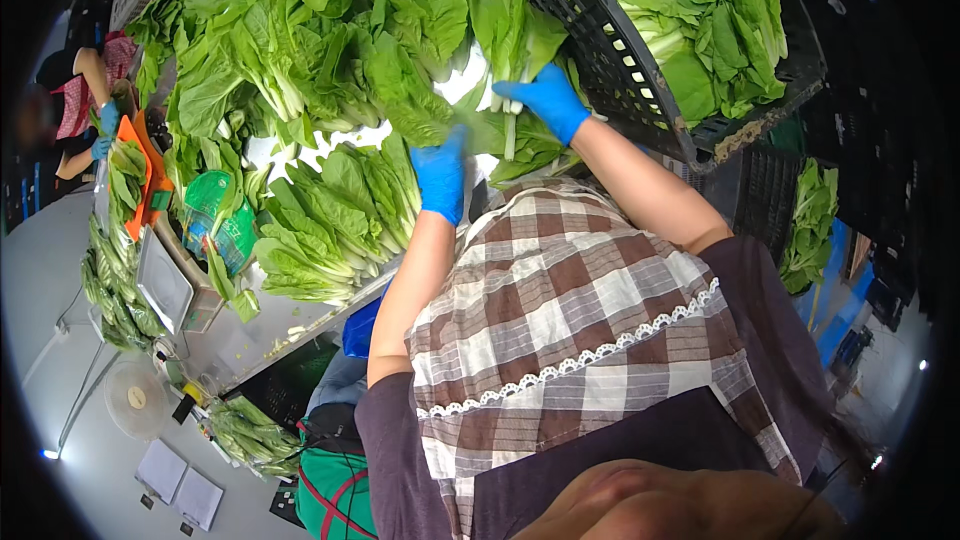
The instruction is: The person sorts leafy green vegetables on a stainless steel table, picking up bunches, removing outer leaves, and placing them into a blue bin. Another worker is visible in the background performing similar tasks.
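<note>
My right hand (553, 103), in a blue glove, grips a leafy green plant (511, 34) by its pale stem end, with the leaves pointing away from me. To its left, my left hand (439, 176), also gloved in blue, is at the base of a green leaf (412, 101); its fingertips are blurred, so whether it holds the leaf is unclear. Beside that hand lies a row of leafy heads (337, 214) with pale stems towards the table edge. A large heap of loose leafy greens (277, 37) spreads beyond both hands.
A black plastic crate (630, 52) full of greens stands at the right. Along the left are a green printed bag (221, 214), a weighing scale (165, 277) and an orange holder (137, 172). A co-worker with blue gloves (107, 127) stands at the far left.
</note>
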`<state>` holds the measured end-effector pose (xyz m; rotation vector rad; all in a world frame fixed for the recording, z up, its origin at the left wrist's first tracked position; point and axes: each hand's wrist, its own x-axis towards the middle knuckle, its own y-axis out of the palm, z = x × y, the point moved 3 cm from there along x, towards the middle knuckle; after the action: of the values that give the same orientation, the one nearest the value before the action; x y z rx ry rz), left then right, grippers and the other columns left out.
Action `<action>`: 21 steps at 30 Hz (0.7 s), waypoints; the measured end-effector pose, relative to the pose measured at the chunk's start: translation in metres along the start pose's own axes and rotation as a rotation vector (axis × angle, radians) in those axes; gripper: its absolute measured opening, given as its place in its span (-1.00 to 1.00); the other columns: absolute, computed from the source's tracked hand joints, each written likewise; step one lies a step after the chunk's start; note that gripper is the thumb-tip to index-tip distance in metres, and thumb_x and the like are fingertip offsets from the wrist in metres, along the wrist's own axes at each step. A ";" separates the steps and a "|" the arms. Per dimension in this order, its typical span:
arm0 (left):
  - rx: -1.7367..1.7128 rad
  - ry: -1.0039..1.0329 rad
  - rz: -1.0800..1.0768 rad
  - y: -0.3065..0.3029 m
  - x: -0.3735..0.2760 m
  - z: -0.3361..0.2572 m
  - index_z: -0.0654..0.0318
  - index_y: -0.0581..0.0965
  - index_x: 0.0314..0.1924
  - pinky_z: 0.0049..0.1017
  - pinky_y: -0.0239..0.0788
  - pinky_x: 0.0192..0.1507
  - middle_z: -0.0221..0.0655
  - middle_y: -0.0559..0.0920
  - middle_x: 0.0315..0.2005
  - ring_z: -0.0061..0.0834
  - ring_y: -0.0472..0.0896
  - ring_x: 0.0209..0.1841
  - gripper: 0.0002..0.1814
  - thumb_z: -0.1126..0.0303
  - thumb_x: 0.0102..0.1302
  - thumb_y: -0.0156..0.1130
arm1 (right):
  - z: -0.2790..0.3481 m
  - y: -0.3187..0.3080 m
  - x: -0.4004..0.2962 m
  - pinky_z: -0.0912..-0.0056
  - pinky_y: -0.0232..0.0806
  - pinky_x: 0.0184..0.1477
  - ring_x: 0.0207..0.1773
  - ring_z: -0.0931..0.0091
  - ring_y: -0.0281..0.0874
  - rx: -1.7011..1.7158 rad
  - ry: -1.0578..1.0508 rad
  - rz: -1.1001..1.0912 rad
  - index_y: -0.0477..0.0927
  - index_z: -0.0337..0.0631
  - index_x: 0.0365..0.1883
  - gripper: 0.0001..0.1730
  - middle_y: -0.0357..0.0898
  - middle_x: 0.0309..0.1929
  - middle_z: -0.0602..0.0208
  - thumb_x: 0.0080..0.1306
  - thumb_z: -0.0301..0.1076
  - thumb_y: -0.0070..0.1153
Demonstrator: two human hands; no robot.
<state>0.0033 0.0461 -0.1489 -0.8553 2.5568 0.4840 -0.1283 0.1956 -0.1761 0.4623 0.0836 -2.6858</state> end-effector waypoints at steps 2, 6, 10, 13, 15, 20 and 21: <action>-0.111 -0.024 0.132 0.015 -0.005 -0.022 0.36 0.49 0.04 -0.46 0.38 0.02 -0.28 0.60 -0.08 -0.42 0.56 -0.07 -0.64 0.52 0.22 0.26 | 0.004 -0.005 -0.015 0.42 0.42 -0.17 -0.24 0.52 0.59 -0.031 -0.046 0.057 0.58 -0.38 -0.14 -0.52 0.66 -0.25 0.22 0.02 -0.32 0.44; -0.225 -0.098 0.321 0.033 0.002 -0.015 0.38 0.47 0.04 -0.40 0.46 -0.04 -0.23 0.61 -0.12 -0.39 0.61 -0.11 -0.65 0.57 0.24 0.23 | 0.014 0.009 -0.034 0.39 0.39 -0.05 -0.08 0.50 0.54 -0.162 -0.144 0.154 0.48 -0.33 0.05 -0.37 0.61 -0.07 0.19 0.03 -0.32 0.44; -0.307 -0.210 0.384 0.024 0.015 0.007 0.44 0.44 0.04 -0.30 0.54 -0.12 -0.14 0.61 -0.12 -0.29 0.64 -0.17 -0.68 0.61 0.27 0.15 | 0.002 0.008 -0.041 0.42 0.40 -0.10 -0.14 0.52 0.55 -0.031 -0.021 0.185 0.49 -0.32 0.03 -0.48 0.62 -0.14 0.23 0.13 -0.33 0.35; -0.517 -0.236 0.321 0.024 0.012 0.011 0.47 0.39 0.09 -0.23 0.56 -0.08 -0.08 0.59 -0.11 -0.22 0.64 -0.15 -0.65 0.63 0.29 0.08 | -0.027 -0.012 -0.038 0.43 0.41 -0.26 -0.31 0.51 0.56 -0.112 0.093 0.133 0.53 -0.34 -0.07 -0.58 0.63 -0.29 0.25 0.19 -0.27 0.29; -0.569 -0.291 0.373 0.013 0.012 0.019 0.45 0.37 0.11 -0.21 0.50 0.09 -0.10 0.57 -0.07 -0.23 0.61 -0.06 -0.67 0.57 0.35 0.06 | -0.040 -0.030 -0.040 0.42 0.40 -0.31 -0.35 0.51 0.55 -0.145 0.200 0.091 0.55 -0.35 -0.12 -0.60 0.63 -0.35 0.25 0.19 -0.24 0.29; -0.702 -0.358 0.378 -0.012 0.009 0.031 0.44 0.37 0.11 -0.08 0.43 0.14 -0.07 0.55 -0.06 -0.19 0.57 0.02 -0.67 0.52 0.37 0.06 | 0.009 -0.041 -0.075 0.07 0.37 0.05 0.06 0.03 0.44 -1.171 -0.095 0.006 0.33 -0.28 0.19 -0.37 0.40 0.06 -0.10 0.20 -0.23 0.21; -0.702 -0.372 0.378 -0.013 0.007 0.031 0.43 0.36 0.12 -0.07 0.41 0.16 -0.07 0.55 -0.05 -0.19 0.56 0.03 -0.66 0.51 0.37 0.06 | 0.023 -0.037 -0.075 0.09 0.37 0.06 0.07 0.04 0.43 -1.125 -0.221 -0.041 0.33 -0.27 0.19 -0.37 0.37 0.09 -0.09 0.20 -0.22 0.21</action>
<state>0.0146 0.0460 -0.1811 -0.4070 2.1927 1.5544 -0.0857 0.2559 -0.1298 -0.1951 1.4179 -2.2239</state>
